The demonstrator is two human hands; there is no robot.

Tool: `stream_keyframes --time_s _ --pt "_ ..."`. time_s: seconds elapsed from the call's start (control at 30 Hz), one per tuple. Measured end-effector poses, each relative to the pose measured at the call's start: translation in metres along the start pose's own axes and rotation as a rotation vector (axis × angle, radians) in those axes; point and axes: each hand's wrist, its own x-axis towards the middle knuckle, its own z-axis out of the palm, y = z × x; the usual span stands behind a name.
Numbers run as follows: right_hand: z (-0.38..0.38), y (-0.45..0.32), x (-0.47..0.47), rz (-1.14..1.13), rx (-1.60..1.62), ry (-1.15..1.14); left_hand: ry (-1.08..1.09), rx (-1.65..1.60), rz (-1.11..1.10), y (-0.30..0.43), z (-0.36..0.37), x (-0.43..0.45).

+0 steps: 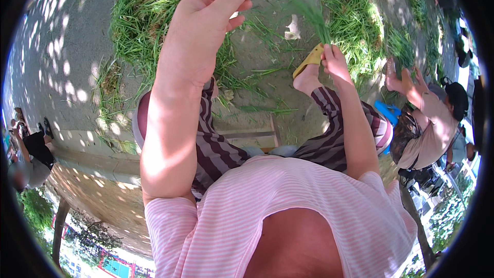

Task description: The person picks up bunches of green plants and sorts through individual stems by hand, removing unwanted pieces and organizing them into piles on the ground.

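Note:
My left hand (220,9) is raised high over the ground, its thumb against the curled fingers; I see nothing in it, but the inside of the grip is hidden. My right hand (335,61) holds a bunch of long green grass blades (316,17) by one end, and the far ends are blurred. This hand is close to the yellow slipper (308,61) on my right foot. A big heap of cut grass (135,27) lies beyond my left forearm, partly hidden by it. Another grass heap (355,27) lies just past my right hand.
Loose blades (266,71) are strewn on the ground between my feet, near a pale scrap (292,27). At the right a seated person (432,123) has hands by another grass bunch (401,48). A person in dark shorts (36,150) is at the far left, by a low kerb (96,158).

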Motion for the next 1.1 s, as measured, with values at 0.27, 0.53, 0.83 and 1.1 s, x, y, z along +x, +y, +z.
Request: stream_keyframes --time_s 0.27,0.53,0.83,1.1 --pt "0.135 0.112 0.095 -0.170 -0.470 0.305 -0.111 -0.001 -0.065 -0.023 0.026 0.002" --pt "0.212 0.021 -0.057 -0.254 -0.119 -0.576 -0.190 0.140 -0.047 -0.030 0.042 -0.004" --pt "0.128 0.004 -0.046 -0.251 -0.256 -0.253 -0.128 0.141 0.053 -0.016 0.041 -0.008" --pt "0.149 -0.003 0.009 -0.181 -0.685 0.058 -0.051 0.168 0.066 -0.020 0.044 -0.003"
